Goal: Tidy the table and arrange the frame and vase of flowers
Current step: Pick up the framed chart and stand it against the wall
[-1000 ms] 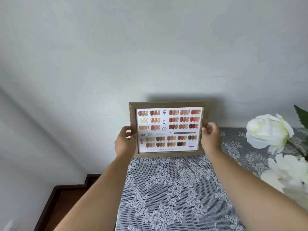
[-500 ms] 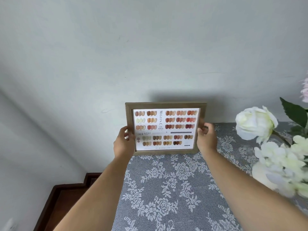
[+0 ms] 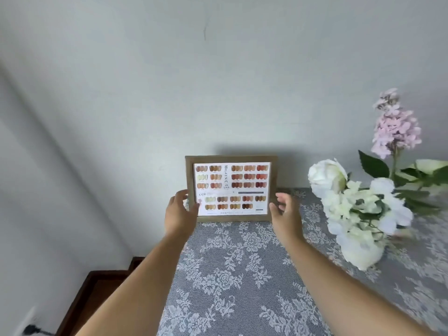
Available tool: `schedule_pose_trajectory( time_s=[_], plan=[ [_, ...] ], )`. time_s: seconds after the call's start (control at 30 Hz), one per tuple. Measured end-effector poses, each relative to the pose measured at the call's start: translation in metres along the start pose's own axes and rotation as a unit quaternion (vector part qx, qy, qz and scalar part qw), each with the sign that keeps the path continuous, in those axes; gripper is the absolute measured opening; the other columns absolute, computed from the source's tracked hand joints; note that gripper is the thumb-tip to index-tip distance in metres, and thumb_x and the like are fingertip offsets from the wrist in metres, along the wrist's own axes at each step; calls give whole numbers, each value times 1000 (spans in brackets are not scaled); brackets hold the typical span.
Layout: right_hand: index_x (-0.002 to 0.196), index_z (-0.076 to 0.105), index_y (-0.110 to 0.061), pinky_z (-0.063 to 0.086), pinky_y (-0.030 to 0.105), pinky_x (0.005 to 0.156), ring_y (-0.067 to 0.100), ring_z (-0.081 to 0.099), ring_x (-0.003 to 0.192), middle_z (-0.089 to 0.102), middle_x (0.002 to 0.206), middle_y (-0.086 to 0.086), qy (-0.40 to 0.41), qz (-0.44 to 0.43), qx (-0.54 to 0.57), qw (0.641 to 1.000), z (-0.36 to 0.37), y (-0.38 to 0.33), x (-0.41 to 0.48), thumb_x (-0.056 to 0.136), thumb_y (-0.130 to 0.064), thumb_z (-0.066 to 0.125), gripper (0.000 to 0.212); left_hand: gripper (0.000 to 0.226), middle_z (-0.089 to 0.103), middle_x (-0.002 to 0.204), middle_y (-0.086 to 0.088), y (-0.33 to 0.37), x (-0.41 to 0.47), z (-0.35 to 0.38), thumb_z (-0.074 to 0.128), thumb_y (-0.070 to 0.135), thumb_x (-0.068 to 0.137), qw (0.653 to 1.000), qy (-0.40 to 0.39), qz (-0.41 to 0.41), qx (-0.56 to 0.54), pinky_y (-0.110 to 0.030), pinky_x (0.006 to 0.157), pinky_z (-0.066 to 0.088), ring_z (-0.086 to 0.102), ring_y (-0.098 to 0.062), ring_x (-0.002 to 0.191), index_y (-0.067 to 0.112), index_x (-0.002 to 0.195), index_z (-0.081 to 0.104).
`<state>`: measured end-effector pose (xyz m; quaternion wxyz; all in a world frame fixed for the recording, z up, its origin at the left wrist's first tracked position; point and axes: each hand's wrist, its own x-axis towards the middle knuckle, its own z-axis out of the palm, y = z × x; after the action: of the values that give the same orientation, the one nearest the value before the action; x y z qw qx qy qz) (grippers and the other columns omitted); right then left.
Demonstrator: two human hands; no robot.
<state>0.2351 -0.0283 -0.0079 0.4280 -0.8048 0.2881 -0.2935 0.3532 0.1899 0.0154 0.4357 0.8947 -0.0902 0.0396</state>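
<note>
Frame (image 3: 231,189) between left grip (image 3: 180,212), right grip (image 3: 286,214)

You wore the only camera on your head, and it looked forward and down across the desk (image 3: 242,275) toward the wall (image 3: 218,81) behind it. It sat near. Your forearms rose from the bottom edge to the left hand (image 3: 180,214) and right hand (image 3: 286,217) at mid-picture, either side of the frame (image 3: 230,187), and the wide lens took in much wall above.

The counter (image 3: 232,275) lies open in front of the frame (image 3: 231,187). Flowers (image 3: 356,209) crowd the right side, and the wall (image 3: 218,93) blocks directly behind.
</note>
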Motion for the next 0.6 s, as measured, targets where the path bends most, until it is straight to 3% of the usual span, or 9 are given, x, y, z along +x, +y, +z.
schedule_pose_trajectory(
  time_s=[0.17,0.27,0.37,0.47,0.53,0.6],
  plan=[
    [114,50,-23,50,28,82,12,53,104,56,120,-2,-118,3,-15,993,-60,19,-58,90,-26,53,24,38,61,115,-3,21,-78,4,64,24,81,999,-17,15,36,-32,85,45,56,-19,101,18,117,52],
    [106,49,-32,49,23,70,11,53,104,54,121,-6,-185,10,-38,982,-106,44,-90,91,-31,52,16,39,60,116,-1,30,-134,21,65,24,81,998,-44,13,47,-32,86,45,56,-18,102,20,117,52],
    [104,49,-35,39,16,58,6,53,93,53,121,-9,-225,15,-75,971,-149,74,-113,91,-30,53,15,42,59,119,0,35,-186,45,66,24,80,993,-99,8,69,-32,89,47,55,-16,103,23,120,51],
    [112,50,-31,40,12,63,3,52,92,53,123,-9,-261,18,-128,957,-183,102,-132,89,-27,55,23,44,55,122,1,36,-232,69,66,28,80,982,-157,16,104,-30,89,47,53,-13,102,26,120,49],
    [118,49,-28,46,17,75,7,55,96,51,125,-8,-287,25,-167,943,-201,116,-142,87,-26,58,32,47,53,125,3,35,-259,83,65,33,80,970,-197,33,142,-31,92,47,53,-13,106,28,123,46],
    [123,47,-28,48,19,72,8,58,91,49,125,-7,-310,38,-210,926,-217,130,-150,86,-25,60,40,54,49,131,3,36,-282,99,66,35,79,954,-244,53,168,-29,96,43,51,-13,113,30,127,42]
  ],
)
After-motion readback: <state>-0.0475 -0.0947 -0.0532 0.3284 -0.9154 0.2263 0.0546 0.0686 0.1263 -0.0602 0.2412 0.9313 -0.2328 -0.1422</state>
